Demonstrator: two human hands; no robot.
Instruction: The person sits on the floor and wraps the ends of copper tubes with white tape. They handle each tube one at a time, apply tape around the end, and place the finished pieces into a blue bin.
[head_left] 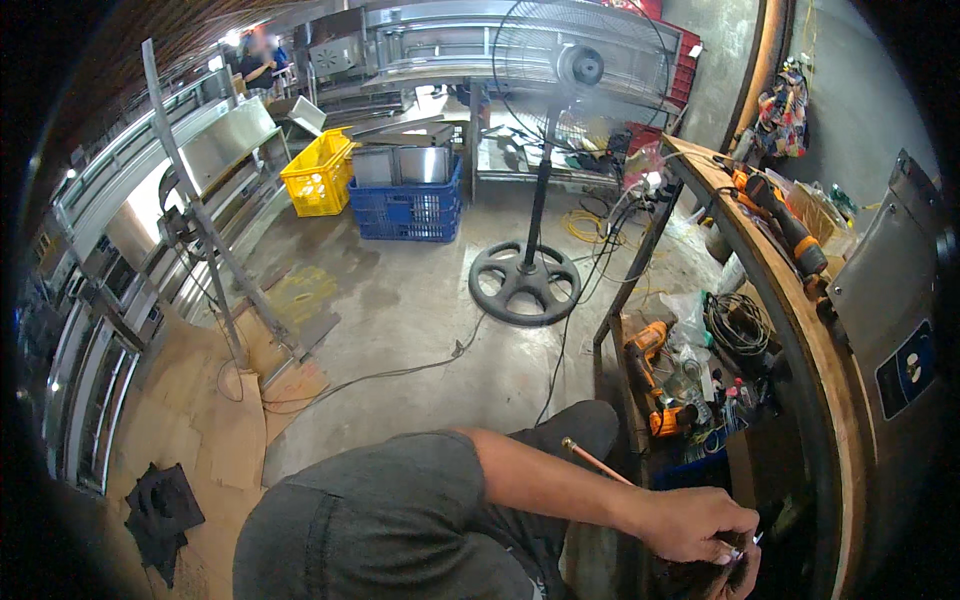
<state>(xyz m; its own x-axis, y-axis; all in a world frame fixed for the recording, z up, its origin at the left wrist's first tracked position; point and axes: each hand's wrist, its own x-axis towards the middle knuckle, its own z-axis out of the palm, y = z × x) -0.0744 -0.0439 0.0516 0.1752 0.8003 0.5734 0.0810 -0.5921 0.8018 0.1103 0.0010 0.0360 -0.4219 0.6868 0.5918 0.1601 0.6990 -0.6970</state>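
My left arm reaches across to the lower right, and my left hand point(690, 524) is closed, its fingers bent in a pinch. A small pale piece point(738, 552) shows at the fingertips, too small to name. My right hand point(738, 582) meets it from just below, fingers curled at the same spot; most of it is hidden or in shadow. Behind my left forearm a thin copper tube point(600, 466) with a brass end fitting sticks up at a slant. Its lower end is hidden by the arm, so I cannot tell what supports it.
A wooden-topped workbench point(800, 330) runs along the right, with an orange power tool point(795, 235) on top. Its lower shelf holds an orange drill point(648, 345) and coiled cable point(738, 325). Ahead stands a pedestal fan point(525, 285), beside blue point(405, 215) and yellow crates point(318, 172). Cables cross the floor.
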